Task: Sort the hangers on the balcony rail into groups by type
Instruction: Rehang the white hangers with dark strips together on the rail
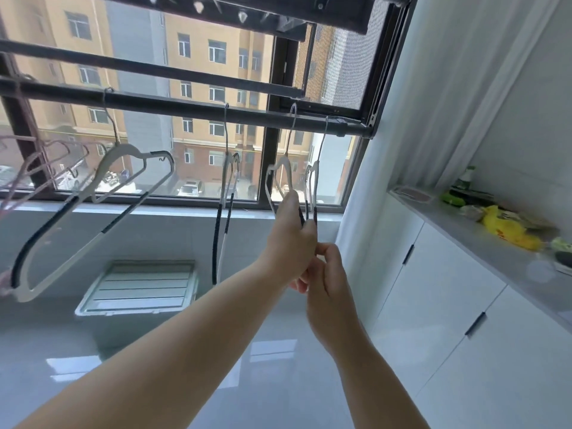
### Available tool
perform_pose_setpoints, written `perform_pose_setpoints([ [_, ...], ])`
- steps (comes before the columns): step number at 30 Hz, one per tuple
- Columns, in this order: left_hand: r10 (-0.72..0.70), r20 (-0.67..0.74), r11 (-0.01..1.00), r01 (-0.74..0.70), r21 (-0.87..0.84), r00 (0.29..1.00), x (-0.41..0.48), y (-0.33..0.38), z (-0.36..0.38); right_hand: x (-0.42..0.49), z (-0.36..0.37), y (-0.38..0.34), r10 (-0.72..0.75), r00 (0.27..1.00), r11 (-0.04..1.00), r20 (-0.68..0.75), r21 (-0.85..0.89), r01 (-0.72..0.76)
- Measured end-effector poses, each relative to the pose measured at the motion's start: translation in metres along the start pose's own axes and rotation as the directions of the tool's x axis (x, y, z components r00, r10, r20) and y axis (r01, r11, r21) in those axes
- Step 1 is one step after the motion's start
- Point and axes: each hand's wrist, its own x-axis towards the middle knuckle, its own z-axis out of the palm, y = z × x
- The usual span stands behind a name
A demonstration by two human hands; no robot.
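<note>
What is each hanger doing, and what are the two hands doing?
Big white hanger: hanging on the rail, tilted.
Middle hanger: hanging edge-on, untouched.
Two right hangers: hooked on the rail, held together.
Left hand: gripping them.
Right hand: pinching their lower ends.
Pink hangers: hanging far left.

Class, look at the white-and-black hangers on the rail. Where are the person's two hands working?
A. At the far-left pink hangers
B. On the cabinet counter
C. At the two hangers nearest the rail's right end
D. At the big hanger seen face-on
C: the left hand and right hand meet at the lower parts of the two rightmost hangers, near the rail's right end.
</note>
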Motion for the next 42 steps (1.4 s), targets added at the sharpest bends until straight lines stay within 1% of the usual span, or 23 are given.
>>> perform_pose_setpoints([
  [2, -0.048, 0.005, 0.999, 0.048, -0.007, 0.999, -0.001, -0.004, 0.001, -0.002, 0.003, 0.001, 0.069, 0.997, 0.997, -0.025, -0.017, -0.069],
  [4, -0.082, 0.027, 0.997, 0.082, -0.016, 0.996, -0.001, -0.01, 0.002, -0.008, 0.002, 0.002, 0.104, 0.994, 0.986, -0.04, -0.13, -0.109],
  [5, -0.088, 0.024, 0.996, 0.089, -0.025, 0.996, -0.002, -0.011, 0.003, -0.011, 0.0, 0.001, 0.086, 0.996, 0.962, -0.018, -0.257, -0.088],
  [7, -0.091, 0.013, 0.996, 0.092, -0.019, 0.996, -0.004, -0.015, 0.001, -0.014, -0.008, -0.005, -0.01, 1.0, 0.861, 0.013, -0.509, 0.015],
  [8, -0.086, 0.016, 0.996, 0.086, -0.022, 0.996, -0.005, -0.016, -0.001, -0.011, -0.014, -0.01, -0.08, 0.997, 0.822, -0.016, -0.566, 0.057],
  [10, -0.084, 0.028, 0.995, 0.086, -0.051, 0.996, -0.008, -0.019, -0.001, 0.004, -0.025, -0.017, -0.151, 0.979, 0.808, -0.14, -0.588, 0.04],
  [11, -0.09, 0.034, 0.993, 0.092, -0.077, 0.995, -0.011, -0.02, -0.001, 0.015, -0.029, -0.019, -0.12, 0.975, 0.811, -0.186, -0.585, -0.012],
  [12, -0.092, 0.024, 0.992, 0.094, -0.088, 0.995, -0.014, -0.022, -0.001, 0.028, -0.031, -0.019, -0.025, 0.977, 0.813, -0.212, -0.573, -0.103],
  [13, -0.088, -0.002, 0.993, 0.088, -0.085, 0.996, -0.017, -0.025, 0.0, 0.042, -0.03, -0.018, 0.108, 0.971, 0.809, -0.211, -0.549, -0.209],
  [15, -0.061, -0.018, 0.997, 0.059, -0.058, 0.998, -0.025, -0.035, 0.002, 0.067, -0.024, -0.01, 0.352, 0.919, 0.767, -0.176, -0.509, -0.392],
  [17, -0.035, -0.019, 0.999, 0.035, -0.039, 0.999, -0.034, -0.043, 0.003, 0.082, -0.017, 0.003, 0.43, 0.887, 0.722, -0.169, -0.525, -0.45],
  [20, 0.019, -0.008, 1.0, -0.019, 0.022, 1.0, -0.044, -0.046, 0.0, 0.086, -0.015, 0.014, 0.328, 0.913, 0.724, -0.242, -0.556, -0.407],
  [23, 0.064, 0.004, 0.996, -0.064, 0.068, 0.998, -0.046, -0.045, -0.001, 0.082, -0.025, 0.011, 0.219, 0.942, 0.75, -0.254, -0.574, -0.329],
  [30, 0.098, 0.063, 0.984, -0.106, 0.144, 0.993, -0.052, -0.038, 0.005, 0.078, -0.044, 0.007, 0.224, 0.94, 0.728, -0.256, -0.597, -0.336],
  [32, 0.118, 0.061, 0.977, -0.127, 0.172, 0.991, -0.055, -0.034, 0.002, 0.075, -0.047, 0.003, 0.211, 0.938, 0.654, -0.273, -0.674, -0.344],
  [34, 0.152, 0.044, 0.97, -0.157, 0.186, 0.987, -0.058, -0.027, -0.005, 0.068, -0.044, -0.006, 0.044, 0.951, 0.564, -0.306, -0.778, -0.277],
  [35, 0.188, 0.023, 0.962, -0.189, 0.195, 0.982, -0.059, -0.024, -0.01, 0.064, -0.038, -0.013, -0.071, 0.955, 0.575, -0.289, -0.794, -0.198],
  [36, 0.231, -0.007, 0.953, -0.225, 0.203, 0.973, -0.059, -0.02, -0.016, 0.06, -0.029, -0.02, -0.135, 0.959, 0.609, -0.25, -0.784, -0.118],
  [37, 0.269, -0.043, 0.945, -0.254, 0.208, 0.962, -0.059, -0.018, -0.024, 0.059, -0.02, -0.022, -0.128, 0.972, 0.658, -0.196, -0.751, -0.065],
  [38, 0.298, -0.074, 0.937, -0.276, 0.215, 0.952, -0.058, -0.016, -0.033, 0.058, -0.009, -0.022, -0.041, 0.99, 0.705, -0.138, -0.706, -0.07],
  [39, 0.322, -0.1, 0.926, -0.291, 0.239, 0.941, -0.058, -0.016, -0.041, 0.059, 0.002, -0.018, 0.111, 0.99, 0.743, -0.086, -0.655, -0.14],
  [41, 0.37, -0.169, 0.893, -0.3, 0.336, 0.913, -0.058, -0.017, -0.059, 0.058, 0.019, -0.009, 0.371, 0.929, 0.788, -0.011, -0.526, -0.321],
  [42, 0.399, -0.218, 0.871, -0.294, 0.393, 0.891, -0.058, -0.018, -0.069, 0.058, 0.025, -0.005, 0.434, 0.901, 0.803, -0.003, -0.452, -0.389],
])
